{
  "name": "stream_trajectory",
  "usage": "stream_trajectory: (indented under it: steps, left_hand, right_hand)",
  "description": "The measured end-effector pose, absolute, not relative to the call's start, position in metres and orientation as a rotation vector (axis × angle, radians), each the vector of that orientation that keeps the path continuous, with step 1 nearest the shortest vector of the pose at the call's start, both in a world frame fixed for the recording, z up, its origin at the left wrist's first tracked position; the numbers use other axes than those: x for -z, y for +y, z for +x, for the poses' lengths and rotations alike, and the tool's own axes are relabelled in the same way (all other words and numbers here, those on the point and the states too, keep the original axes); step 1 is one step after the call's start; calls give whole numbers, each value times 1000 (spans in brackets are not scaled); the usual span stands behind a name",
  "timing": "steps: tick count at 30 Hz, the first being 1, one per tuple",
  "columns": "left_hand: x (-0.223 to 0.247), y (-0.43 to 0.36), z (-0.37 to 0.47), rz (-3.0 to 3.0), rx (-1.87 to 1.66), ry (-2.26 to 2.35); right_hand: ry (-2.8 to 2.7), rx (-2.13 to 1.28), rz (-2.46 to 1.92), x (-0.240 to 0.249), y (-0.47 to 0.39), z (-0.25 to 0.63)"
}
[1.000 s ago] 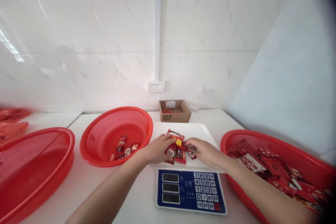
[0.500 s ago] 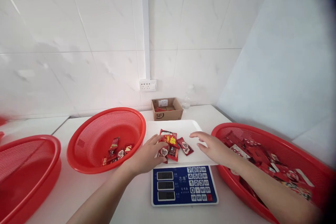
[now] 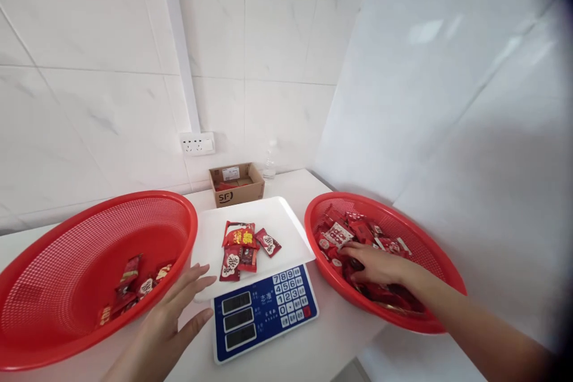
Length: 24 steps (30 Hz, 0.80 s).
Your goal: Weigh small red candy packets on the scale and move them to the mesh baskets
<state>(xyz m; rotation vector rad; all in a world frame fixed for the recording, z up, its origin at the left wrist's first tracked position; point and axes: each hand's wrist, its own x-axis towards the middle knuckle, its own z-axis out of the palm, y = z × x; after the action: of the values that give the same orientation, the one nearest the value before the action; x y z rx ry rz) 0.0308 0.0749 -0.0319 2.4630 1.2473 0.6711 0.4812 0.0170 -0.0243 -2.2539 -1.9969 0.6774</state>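
Several small red snack packets (image 3: 240, 237) lie on the white tray (image 3: 273, 215) of an electronic scale with a blue keypad panel (image 3: 266, 310). My left hand (image 3: 176, 310) hovers at the tray's front left corner, fingers spread and holding nothing. Into the right red basket (image 3: 447, 274) reaches my right hand (image 3: 376, 264), its curved fingers and thumb apart among the red packets (image 3: 338, 233) there. A dark packet shows between that thumb and the fingers; the fingertips are partly hidden.
At left stands another red mesh basket (image 3: 147, 209) with several packets at its bottom. A cardboard box (image 3: 239, 194) and a clear bottle (image 3: 270, 162) are behind the tray. A socket (image 3: 197, 143) is on the tiled wall.
My right hand has moved from above the tray into the right basket. My left hand has withdrawn from the packets toward the tray's front left corner. The view has turned right.
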Motion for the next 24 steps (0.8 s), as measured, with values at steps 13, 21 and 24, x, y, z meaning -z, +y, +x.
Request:
stream_trajectory:
  steps: [13, 21, 24]
  left_hand:
    - [37, 77, 25, 2559, -730, 1236]
    - [42, 77, 29, 2600, -671, 1201]
    - [42, 76, 31, 2635, -689, 1173]
  right_hand:
    - [-1868, -465, -2394, 22, 32, 479]
    - [-2025, -918, -2047, 20, 39, 464]
    - [-2159, -942, -2004, 32, 38, 458]
